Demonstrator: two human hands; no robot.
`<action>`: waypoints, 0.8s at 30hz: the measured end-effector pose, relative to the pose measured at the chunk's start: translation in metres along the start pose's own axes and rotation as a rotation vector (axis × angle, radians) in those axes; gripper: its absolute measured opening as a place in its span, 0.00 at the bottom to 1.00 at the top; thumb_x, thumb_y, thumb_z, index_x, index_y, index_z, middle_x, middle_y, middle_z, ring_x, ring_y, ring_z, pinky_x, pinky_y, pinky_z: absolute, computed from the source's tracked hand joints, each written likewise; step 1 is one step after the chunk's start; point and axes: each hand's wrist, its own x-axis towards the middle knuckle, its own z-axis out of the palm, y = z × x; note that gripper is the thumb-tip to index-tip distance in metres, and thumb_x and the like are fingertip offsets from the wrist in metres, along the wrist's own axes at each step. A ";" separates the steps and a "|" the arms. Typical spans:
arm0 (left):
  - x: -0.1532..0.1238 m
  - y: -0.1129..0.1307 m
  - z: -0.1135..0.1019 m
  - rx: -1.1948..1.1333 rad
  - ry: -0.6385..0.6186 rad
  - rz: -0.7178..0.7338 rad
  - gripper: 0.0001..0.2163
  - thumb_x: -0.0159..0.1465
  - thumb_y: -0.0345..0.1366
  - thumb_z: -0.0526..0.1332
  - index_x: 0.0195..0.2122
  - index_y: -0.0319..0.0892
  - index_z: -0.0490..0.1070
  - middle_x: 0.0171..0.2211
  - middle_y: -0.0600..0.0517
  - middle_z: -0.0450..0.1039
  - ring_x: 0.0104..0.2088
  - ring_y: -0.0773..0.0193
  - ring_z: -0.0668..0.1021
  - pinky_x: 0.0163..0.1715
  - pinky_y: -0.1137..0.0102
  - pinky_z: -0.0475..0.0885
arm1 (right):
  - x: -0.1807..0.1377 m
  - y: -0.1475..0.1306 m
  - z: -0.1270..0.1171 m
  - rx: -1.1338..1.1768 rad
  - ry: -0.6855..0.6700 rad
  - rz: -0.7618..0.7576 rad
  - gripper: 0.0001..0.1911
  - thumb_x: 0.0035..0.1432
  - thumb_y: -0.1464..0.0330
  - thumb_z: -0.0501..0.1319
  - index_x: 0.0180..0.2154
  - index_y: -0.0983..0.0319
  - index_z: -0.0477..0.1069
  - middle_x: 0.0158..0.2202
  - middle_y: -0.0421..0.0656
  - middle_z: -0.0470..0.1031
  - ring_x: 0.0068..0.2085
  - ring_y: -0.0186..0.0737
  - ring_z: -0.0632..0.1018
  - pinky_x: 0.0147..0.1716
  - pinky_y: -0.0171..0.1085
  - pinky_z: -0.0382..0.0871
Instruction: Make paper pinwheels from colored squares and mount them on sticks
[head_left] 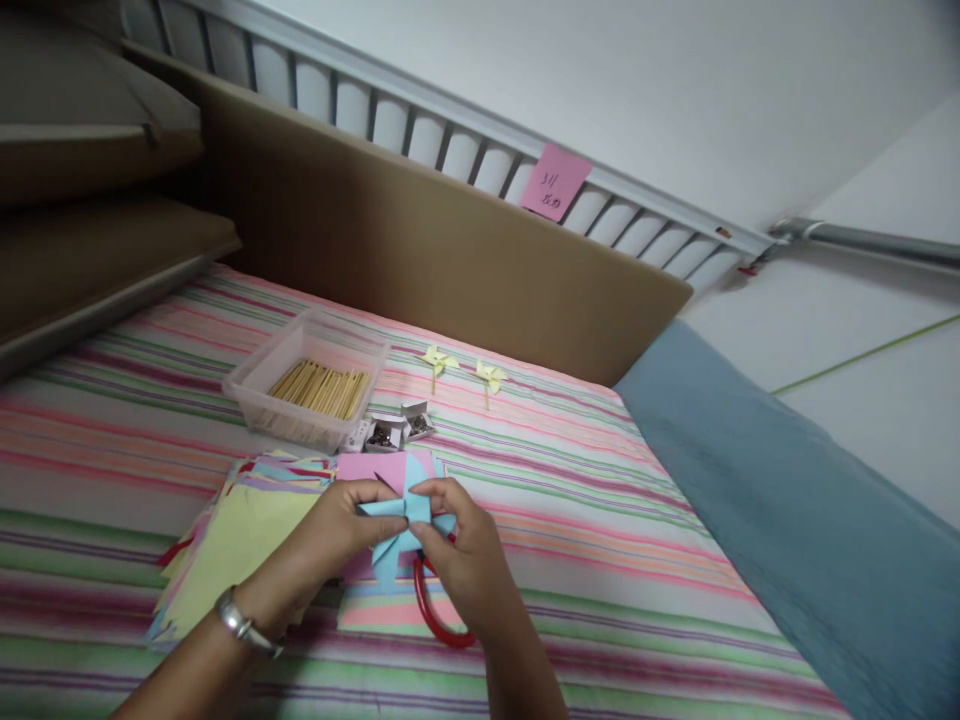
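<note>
A blue paper pinwheel [417, 508] is pinched between my two hands, its folded blades fanning out around the middle. My left hand [358, 518], with a silver bracelet on the wrist, grips it from the left between thumb and finger. From the right, my right hand [463, 542] closes thumb and finger on its centre and right side. Below the pinwheel lie scissors with a red handle [441, 626], partly covered by the paper and my right hand. Pink paper [367, 467] lies underneath.
A stack of coloured paper [247, 530] lies to the left. Behind it stand a clear plastic box [259, 405] of wooden sticks [319, 388] and small boxes of metal pins [384, 434]. Two yellow pinwheels [436, 362] lie farther back, before a brown board [420, 255].
</note>
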 end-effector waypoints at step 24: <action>-0.113 -0.001 0.002 -0.002 0.145 0.131 0.05 0.50 0.35 0.65 0.22 0.38 0.74 0.19 0.56 0.69 0.23 0.67 0.69 0.27 0.73 0.62 | -0.071 -0.026 -0.003 0.103 0.011 -0.040 0.17 0.49 0.64 0.64 0.42 0.61 0.71 0.39 0.48 0.76 0.43 0.47 0.75 0.43 0.42 0.68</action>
